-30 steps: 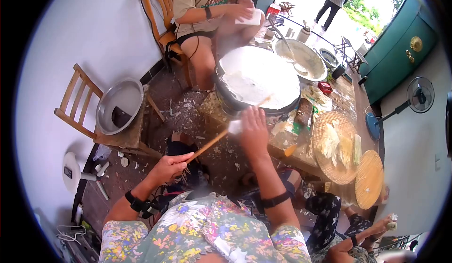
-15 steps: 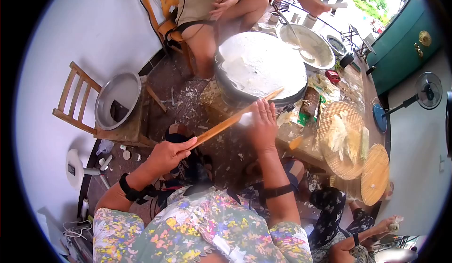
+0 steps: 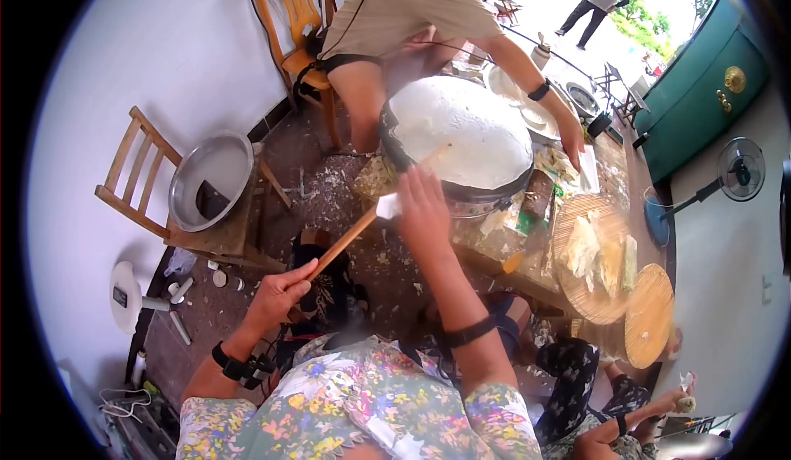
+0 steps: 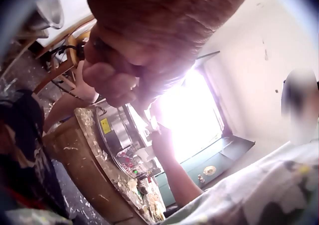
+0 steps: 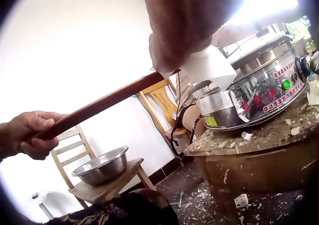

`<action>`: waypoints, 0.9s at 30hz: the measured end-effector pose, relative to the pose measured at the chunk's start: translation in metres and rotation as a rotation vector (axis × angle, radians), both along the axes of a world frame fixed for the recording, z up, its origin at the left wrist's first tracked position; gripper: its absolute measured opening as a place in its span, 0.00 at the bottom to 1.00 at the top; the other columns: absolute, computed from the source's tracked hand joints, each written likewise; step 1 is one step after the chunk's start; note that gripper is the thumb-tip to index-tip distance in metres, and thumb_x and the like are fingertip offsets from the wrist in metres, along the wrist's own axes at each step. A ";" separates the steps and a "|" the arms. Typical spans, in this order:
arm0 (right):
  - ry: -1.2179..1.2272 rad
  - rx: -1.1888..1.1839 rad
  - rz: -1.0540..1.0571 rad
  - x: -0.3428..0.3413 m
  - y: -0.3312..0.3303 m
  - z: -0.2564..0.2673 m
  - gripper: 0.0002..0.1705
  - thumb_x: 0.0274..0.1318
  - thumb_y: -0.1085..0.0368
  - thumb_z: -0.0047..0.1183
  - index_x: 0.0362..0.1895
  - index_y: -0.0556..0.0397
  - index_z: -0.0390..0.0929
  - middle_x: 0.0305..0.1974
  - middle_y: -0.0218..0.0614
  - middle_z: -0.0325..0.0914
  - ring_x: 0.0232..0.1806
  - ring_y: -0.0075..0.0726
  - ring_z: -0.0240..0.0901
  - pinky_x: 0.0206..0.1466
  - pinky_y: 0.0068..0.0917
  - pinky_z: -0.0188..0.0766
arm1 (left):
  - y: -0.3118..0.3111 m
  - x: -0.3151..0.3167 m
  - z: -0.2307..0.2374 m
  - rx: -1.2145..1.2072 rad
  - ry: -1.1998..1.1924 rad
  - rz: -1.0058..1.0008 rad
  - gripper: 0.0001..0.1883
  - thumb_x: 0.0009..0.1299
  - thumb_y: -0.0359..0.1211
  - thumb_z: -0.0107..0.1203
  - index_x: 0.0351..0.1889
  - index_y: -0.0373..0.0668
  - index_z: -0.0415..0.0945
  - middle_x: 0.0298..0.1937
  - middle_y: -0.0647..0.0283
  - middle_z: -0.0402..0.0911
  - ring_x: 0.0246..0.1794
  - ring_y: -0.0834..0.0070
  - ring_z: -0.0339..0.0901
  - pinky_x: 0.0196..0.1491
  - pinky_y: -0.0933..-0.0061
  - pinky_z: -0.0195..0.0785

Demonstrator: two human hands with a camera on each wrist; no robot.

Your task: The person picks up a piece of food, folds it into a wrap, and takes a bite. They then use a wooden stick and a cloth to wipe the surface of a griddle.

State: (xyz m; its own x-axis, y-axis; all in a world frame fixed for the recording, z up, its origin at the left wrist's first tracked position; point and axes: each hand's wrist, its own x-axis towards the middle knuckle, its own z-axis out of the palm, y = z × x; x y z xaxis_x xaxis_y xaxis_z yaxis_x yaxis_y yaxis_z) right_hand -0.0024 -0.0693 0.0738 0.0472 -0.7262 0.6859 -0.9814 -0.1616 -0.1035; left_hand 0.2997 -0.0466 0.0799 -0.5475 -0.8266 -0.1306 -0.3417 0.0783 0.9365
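My left hand (image 3: 276,299) grips the lower end of a long wooden stick (image 3: 344,241), which slants up toward a round griddle (image 3: 531,181) covered with a white layer (image 3: 461,126). Around the stick's upper part, my right hand (image 3: 424,213) holds a white cloth or paper (image 3: 389,206). In the right wrist view the white piece (image 5: 209,68) hangs under the right hand (image 5: 177,40), beside the metal side of the griddle (image 5: 259,93), and the left hand's fingers (image 5: 40,140) curl round the stick (image 5: 99,104). The left wrist view shows the left hand's curled fingers (image 4: 112,83) close up.
Across the griddle, another person (image 3: 420,15) leans over with an arm stretched to the right. A metal basin (image 3: 212,181) stands on a wooden chair at left. Round woven boards (image 3: 648,316) lie at right, near a fan (image 3: 739,167). Scraps litter the floor.
The stick has swung back left from the griddle's front edge, with my right hand moving left along with it. The other person's arm has come down toward the table with a white piece.
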 end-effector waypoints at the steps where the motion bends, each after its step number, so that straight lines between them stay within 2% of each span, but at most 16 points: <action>1: -0.023 0.019 0.013 -0.001 -0.008 -0.007 0.22 0.42 0.74 0.47 0.47 0.69 0.73 0.51 0.57 0.72 0.59 0.57 0.66 0.68 0.50 0.54 | -0.006 -0.005 -0.003 -0.165 -0.016 0.001 0.21 0.67 0.29 0.54 0.59 0.43 0.70 0.47 0.57 0.82 0.38 0.84 0.78 0.40 0.79 0.68; 2: -0.045 0.039 0.024 -0.005 -0.018 -0.022 0.22 0.42 0.74 0.47 0.47 0.69 0.73 0.52 0.57 0.72 0.59 0.57 0.65 0.68 0.50 0.54 | -0.011 -0.009 -0.004 -0.328 -0.031 0.000 0.21 0.67 0.29 0.54 0.59 0.44 0.71 0.46 0.55 0.82 0.37 0.83 0.79 0.39 0.79 0.68; 3: -0.066 0.063 0.035 -0.006 -0.022 -0.025 0.23 0.42 0.74 0.47 0.47 0.69 0.73 0.52 0.57 0.72 0.59 0.58 0.65 0.68 0.51 0.54 | -0.014 -0.010 -0.003 -0.384 -0.106 -0.015 0.22 0.65 0.28 0.55 0.58 0.47 0.72 0.42 0.49 0.79 0.34 0.71 0.82 0.37 0.76 0.69; 6: -0.069 0.060 0.021 -0.011 -0.003 -0.039 0.23 0.42 0.74 0.47 0.47 0.70 0.72 0.52 0.57 0.72 0.59 0.58 0.65 0.67 0.51 0.54 | -0.017 -0.001 0.000 -0.401 -0.299 -0.107 0.22 0.64 0.29 0.56 0.58 0.51 0.73 0.36 0.48 0.79 0.32 0.58 0.80 0.35 0.72 0.69; 9: -0.074 0.031 -0.018 -0.010 0.019 -0.043 0.24 0.41 0.74 0.47 0.48 0.70 0.72 0.52 0.57 0.72 0.59 0.59 0.65 0.67 0.52 0.54 | -0.015 -0.007 0.030 -0.281 -0.388 -0.178 0.22 0.63 0.26 0.56 0.57 0.40 0.72 0.51 0.54 0.78 0.48 0.65 0.80 0.48 0.79 0.69; 12: -0.087 0.024 -0.027 -0.013 0.031 -0.041 0.25 0.40 0.73 0.48 0.48 0.70 0.72 0.52 0.57 0.72 0.59 0.59 0.66 0.67 0.52 0.54 | -0.015 -0.005 0.029 -0.287 -0.454 -0.226 0.22 0.62 0.27 0.57 0.56 0.40 0.73 0.50 0.53 0.79 0.46 0.63 0.80 0.48 0.79 0.70; 15: -0.086 0.018 -0.064 -0.010 0.042 -0.041 0.26 0.41 0.72 0.47 0.49 0.70 0.72 0.52 0.58 0.72 0.59 0.59 0.66 0.68 0.52 0.53 | -0.009 0.000 0.020 -0.455 -0.358 -0.239 0.24 0.62 0.29 0.57 0.58 0.51 0.73 0.31 0.49 0.78 0.28 0.57 0.78 0.34 0.71 0.70; 18: -0.027 0.102 -0.076 -0.001 0.059 -0.026 0.25 0.45 0.70 0.45 0.50 0.70 0.72 0.54 0.57 0.71 0.60 0.58 0.65 0.70 0.51 0.50 | -0.002 0.015 0.015 -0.295 -0.214 -0.227 0.24 0.62 0.27 0.57 0.59 0.45 0.72 0.40 0.50 0.82 0.37 0.67 0.82 0.42 0.76 0.70; 21: -0.013 0.069 -0.105 0.006 0.064 -0.008 0.25 0.49 0.69 0.44 0.52 0.69 0.71 0.58 0.57 0.68 0.65 0.55 0.60 0.72 0.49 0.47 | 0.003 0.023 0.009 -0.106 -0.082 -0.182 0.23 0.64 0.27 0.54 0.59 0.39 0.70 0.52 0.55 0.80 0.49 0.77 0.78 0.52 0.80 0.66; 24: 0.041 0.034 -0.156 -0.007 0.044 -0.005 0.26 0.49 0.69 0.43 0.54 0.69 0.70 0.60 0.57 0.66 0.66 0.54 0.59 0.72 0.47 0.45 | 0.004 -0.014 0.031 0.089 -0.079 -0.085 0.22 0.66 0.27 0.52 0.59 0.36 0.69 0.56 0.59 0.77 0.54 0.80 0.73 0.55 0.80 0.63; 27: -0.003 0.077 -0.152 -0.031 0.019 -0.014 0.26 0.49 0.71 0.44 0.56 0.67 0.69 0.62 0.55 0.64 0.68 0.54 0.56 0.72 0.46 0.46 | -0.016 -0.043 0.033 -0.036 -0.077 -0.145 0.21 0.68 0.28 0.51 0.59 0.36 0.69 0.54 0.57 0.79 0.52 0.83 0.73 0.54 0.80 0.64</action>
State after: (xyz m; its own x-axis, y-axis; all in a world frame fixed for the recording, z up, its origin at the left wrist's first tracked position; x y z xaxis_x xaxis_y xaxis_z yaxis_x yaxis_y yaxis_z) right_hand -0.0332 -0.0499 0.0594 -0.0694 -0.7750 0.6282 -0.9936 -0.0027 -0.1130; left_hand 0.2566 -0.0626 0.1133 -0.6510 -0.7444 -0.1486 -0.3950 0.1651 0.9037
